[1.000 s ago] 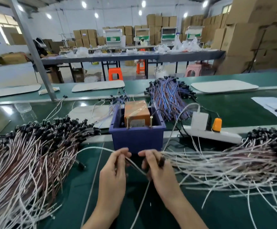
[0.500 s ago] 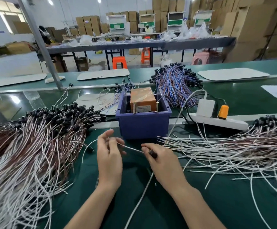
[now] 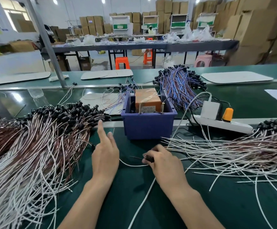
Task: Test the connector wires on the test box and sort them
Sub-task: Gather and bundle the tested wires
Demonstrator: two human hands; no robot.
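Connector wire (image 3: 132, 165): black plug end pinched in the curled fingers of the right hand (image 3: 165, 164), mid-surface on the green table (image 3: 118, 204), with its white lead trailing toward the near edge. Left hand (image 3: 105, 154) is just beside it, apart, fingers straight, holding nothing. Orange test box (image 3: 147, 100) sits in a blue bin (image 3: 147, 128) behind both hands. Left wire pile (image 3: 35, 146) and right wire pile (image 3: 233, 151) reach toward the side edges.
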